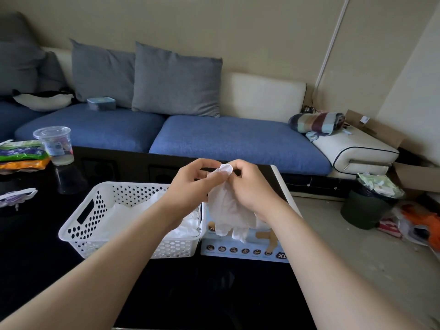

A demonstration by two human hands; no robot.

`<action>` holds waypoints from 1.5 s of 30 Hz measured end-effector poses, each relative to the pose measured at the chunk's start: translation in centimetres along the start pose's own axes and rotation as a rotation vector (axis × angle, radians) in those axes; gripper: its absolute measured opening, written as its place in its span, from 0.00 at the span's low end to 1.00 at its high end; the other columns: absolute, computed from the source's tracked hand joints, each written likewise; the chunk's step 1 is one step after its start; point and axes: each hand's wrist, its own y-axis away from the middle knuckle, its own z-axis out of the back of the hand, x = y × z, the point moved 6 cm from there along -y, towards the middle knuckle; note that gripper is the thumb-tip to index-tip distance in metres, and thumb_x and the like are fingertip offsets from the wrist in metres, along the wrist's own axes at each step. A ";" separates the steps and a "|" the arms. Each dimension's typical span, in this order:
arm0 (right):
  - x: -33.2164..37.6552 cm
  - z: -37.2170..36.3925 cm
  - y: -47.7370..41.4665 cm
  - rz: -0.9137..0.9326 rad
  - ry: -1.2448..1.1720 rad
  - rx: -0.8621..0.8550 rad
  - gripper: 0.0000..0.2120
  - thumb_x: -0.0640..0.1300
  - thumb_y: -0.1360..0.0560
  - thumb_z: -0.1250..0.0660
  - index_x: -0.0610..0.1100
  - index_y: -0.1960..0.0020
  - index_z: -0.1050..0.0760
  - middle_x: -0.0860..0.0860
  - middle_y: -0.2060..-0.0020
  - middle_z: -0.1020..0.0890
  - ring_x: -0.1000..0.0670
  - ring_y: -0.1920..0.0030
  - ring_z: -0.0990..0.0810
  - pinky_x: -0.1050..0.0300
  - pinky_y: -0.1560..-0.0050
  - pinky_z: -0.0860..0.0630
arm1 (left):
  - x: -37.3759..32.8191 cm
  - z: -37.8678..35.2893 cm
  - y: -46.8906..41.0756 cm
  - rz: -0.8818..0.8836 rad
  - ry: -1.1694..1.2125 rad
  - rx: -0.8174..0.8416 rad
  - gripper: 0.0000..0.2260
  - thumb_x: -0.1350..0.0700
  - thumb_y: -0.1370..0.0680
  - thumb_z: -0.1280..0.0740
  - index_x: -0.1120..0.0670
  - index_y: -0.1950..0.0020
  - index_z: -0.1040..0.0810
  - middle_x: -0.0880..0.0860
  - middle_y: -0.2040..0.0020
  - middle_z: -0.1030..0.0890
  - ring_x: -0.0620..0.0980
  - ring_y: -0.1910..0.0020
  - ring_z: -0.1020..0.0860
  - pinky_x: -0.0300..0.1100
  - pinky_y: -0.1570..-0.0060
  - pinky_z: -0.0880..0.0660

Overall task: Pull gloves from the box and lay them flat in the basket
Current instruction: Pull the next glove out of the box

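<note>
A white glove (227,208) hangs between both hands above the glove box (240,251), a pale blue carton marked XL on the black table. My left hand (190,186) and my right hand (250,186) both pinch the glove's cuff near its top, fingers closed on it. The glove's fingers dangle down over the box opening, where another white glove pokes out. To the left stands the white perforated basket (83,225), touching the box, with white gloves (185,225) lying inside. My forearms hide part of the basket's right side.
A clear plastic cup (56,145) and coloured packets (21,154) sit at the table's far left. A blue sofa (214,136) with grey cushions runs behind. On the floor to the right are a dark waste bin (366,208) and cardboard boxes.
</note>
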 end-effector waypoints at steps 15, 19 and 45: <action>-1.8 -0.2 0.1 -0.200 -0.010 0.071 0.11 0.44 0.21 0.29 0.55 0.41 0.20 0.48 0.48 0.14 0.48 0.49 0.14 0.55 0.58 0.19 | 0.4 4.8 -0.6 -0.023 0.005 -0.444 0.13 0.47 0.16 0.32 0.55 0.52 0.16 0.53 0.58 0.16 0.49 0.60 0.21 0.48 0.57 0.20; -2.0 0.3 0.0 -0.150 -0.018 0.038 0.08 0.44 0.17 0.32 0.54 0.47 0.14 0.54 0.52 0.11 0.52 0.48 0.13 0.54 0.53 0.15 | 0.7 4.5 0.0 0.144 0.004 -0.364 0.20 0.42 0.16 0.35 0.59 0.47 0.16 0.58 0.53 0.15 0.53 0.56 0.17 0.48 0.63 0.15; -1.4 -0.5 0.5 -0.260 -0.129 0.226 0.08 0.42 0.34 0.33 0.45 0.68 0.31 0.45 0.68 0.30 0.45 0.66 0.30 0.52 0.61 0.33 | -0.4 4.6 0.3 0.012 -0.158 -0.250 0.15 0.43 0.17 0.32 0.55 0.47 0.19 0.53 0.53 0.16 0.49 0.57 0.17 0.44 0.64 0.18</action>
